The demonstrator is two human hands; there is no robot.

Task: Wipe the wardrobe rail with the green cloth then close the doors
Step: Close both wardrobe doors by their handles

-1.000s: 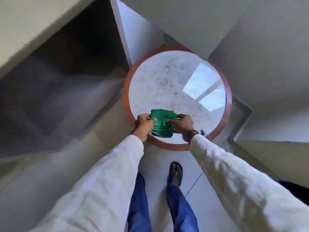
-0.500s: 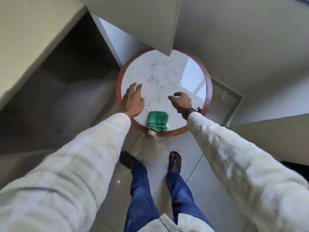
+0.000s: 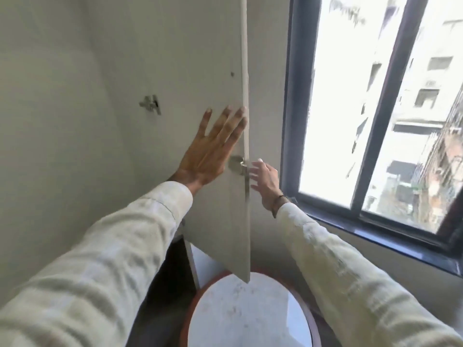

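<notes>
A pale wardrobe door (image 3: pixel 200 71) stands open, its thin edge facing me. My left hand (image 3: pixel 213 149) lies flat on the door's inner face, fingers spread, just left of the edge. My right hand (image 3: pixel 264 182) is open behind the door edge, fingers close to the metal handle (image 3: pixel 240 166); whether it touches is unclear. A metal hinge (image 3: pixel 151 104) shows on the inner face further left. The green cloth and the wardrobe rail are out of view.
A round marble table with a reddish rim (image 3: pixel 310 319) stands below the door's lower corner. A dark-framed window (image 3: pixel 390 121) fills the right side, with its sill (image 3: pixel 375 236) behind my right arm. The wardrobe's dark interior (image 3: pixel 165 271) is at lower left.
Both hands let go of the green cloth on the round table, then rose to the open wardrobe door. My view swung up from the floor to the door and window.
</notes>
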